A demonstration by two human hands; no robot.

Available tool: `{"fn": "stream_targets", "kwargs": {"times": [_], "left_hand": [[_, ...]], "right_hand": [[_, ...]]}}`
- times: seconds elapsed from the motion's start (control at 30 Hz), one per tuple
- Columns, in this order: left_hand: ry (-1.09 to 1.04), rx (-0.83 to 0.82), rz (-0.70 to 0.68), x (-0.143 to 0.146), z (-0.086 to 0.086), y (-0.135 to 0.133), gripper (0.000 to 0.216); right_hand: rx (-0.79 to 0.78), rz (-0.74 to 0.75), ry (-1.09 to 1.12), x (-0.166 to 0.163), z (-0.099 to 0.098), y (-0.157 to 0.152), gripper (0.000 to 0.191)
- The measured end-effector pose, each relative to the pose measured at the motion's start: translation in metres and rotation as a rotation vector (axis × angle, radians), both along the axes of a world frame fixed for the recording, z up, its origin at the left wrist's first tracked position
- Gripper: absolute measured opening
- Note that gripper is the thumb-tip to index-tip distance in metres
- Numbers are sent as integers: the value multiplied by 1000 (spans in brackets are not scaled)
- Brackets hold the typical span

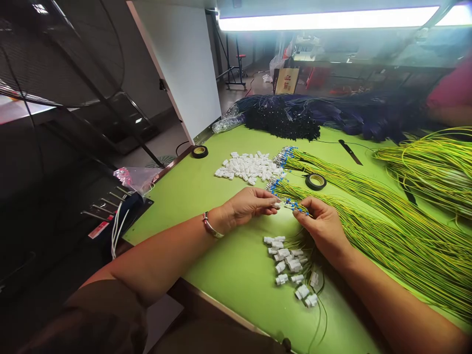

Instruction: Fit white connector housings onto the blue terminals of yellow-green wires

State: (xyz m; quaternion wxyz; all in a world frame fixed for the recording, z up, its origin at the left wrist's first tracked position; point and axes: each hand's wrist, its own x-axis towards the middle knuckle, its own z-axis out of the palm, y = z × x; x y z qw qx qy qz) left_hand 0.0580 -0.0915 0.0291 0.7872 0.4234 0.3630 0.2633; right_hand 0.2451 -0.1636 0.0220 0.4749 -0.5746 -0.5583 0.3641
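Note:
My left hand (254, 204) pinches a small white connector housing (276, 205) between thumb and fingertips. Facing it, my right hand (320, 221) grips several yellow-green wires with blue-sleeved terminal ends (297, 207), which point at the housing. A small gap seems to lie between housing and terminals. Beyond my hands sits a heap of loose white housings (252, 166). Two bundles of yellow-green wires (391, 221) run off to the right, their blue and metal tips near the heap. Closer to me lie several white connectors with wires attached (293, 263).
Black tape rolls lie on the green table (177, 201): one (315, 181) beside the wires, another (199, 151) by the white panel (184, 64). Dark wires with black connectors (283, 118) cover the back. A dark flat blade-like strip (350, 152) and coiled wires (435, 167) are at right.

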Motion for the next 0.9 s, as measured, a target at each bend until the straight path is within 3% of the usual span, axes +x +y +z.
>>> {"fn": "stream_targets", "kwargs": {"times": [0.23,0.6,0.9], "left_hand": [[-16,-108,-4,5,-4,-4,28],[17,-78,-66,2,-4,0,33],[18,-54,79,15,-12,-13,26]], "right_hand": [[3,46,-46,-2,0,1,16],[15,59,-49,1,-3,3,10],[135,81,-293,-3,-11,0,3]]}}
